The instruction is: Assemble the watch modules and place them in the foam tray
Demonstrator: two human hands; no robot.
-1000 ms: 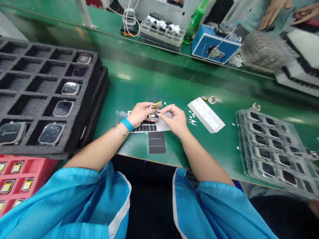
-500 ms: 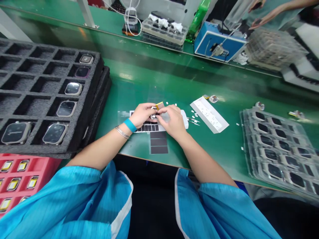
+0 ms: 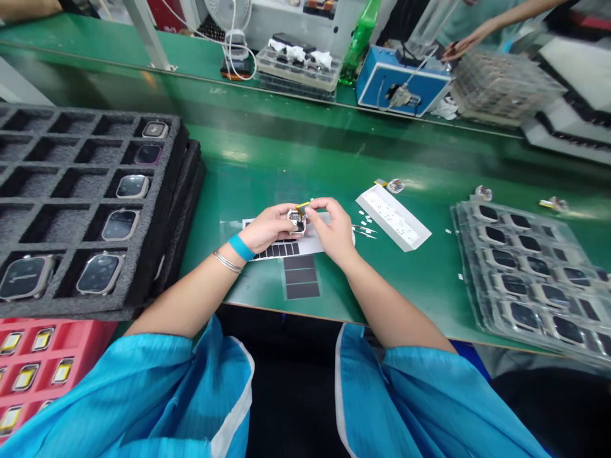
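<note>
a red tray (image 3: 90,337) with yellow-framed parts sits at the lower left, part-hidden under a black foam tray (image 3: 162,210); watch bodies (image 3: 119,224) lie face up in the foam tray's right-hand pockets, the other pockets bare; the left hand (image 3: 267,228), with a blue band and a thin bangle at the wrist, has its fingers curled shut round a small watch case (image 3: 296,220), holding it just above a white sheet of little black squares (image 3: 286,248) on the green surface (image 3: 286,159); three larger black strips (image 3: 300,278) lie just in front of that sheet, near the edge; a yellow tab (image 3: 302,205) sticks up from the case's top; the right hand (image 3: 334,232) meets the case from the other side, its fingers pinched together on the case's upper edge beside the tab, though whether they also grip the tab i cannot tell; tweezers (image 3: 365,230) lie just right of that hand, then a long white card (image 3: 392,218) set at a slant; a stack of clear trays (image 3: 470,273) with dark parts fills the right; across the back stand a green bottle (image 3: 360,38) and a blue box (image 3: 401,86), with another person's hand (image 3: 461,44) reaching in at the top right.
</note>
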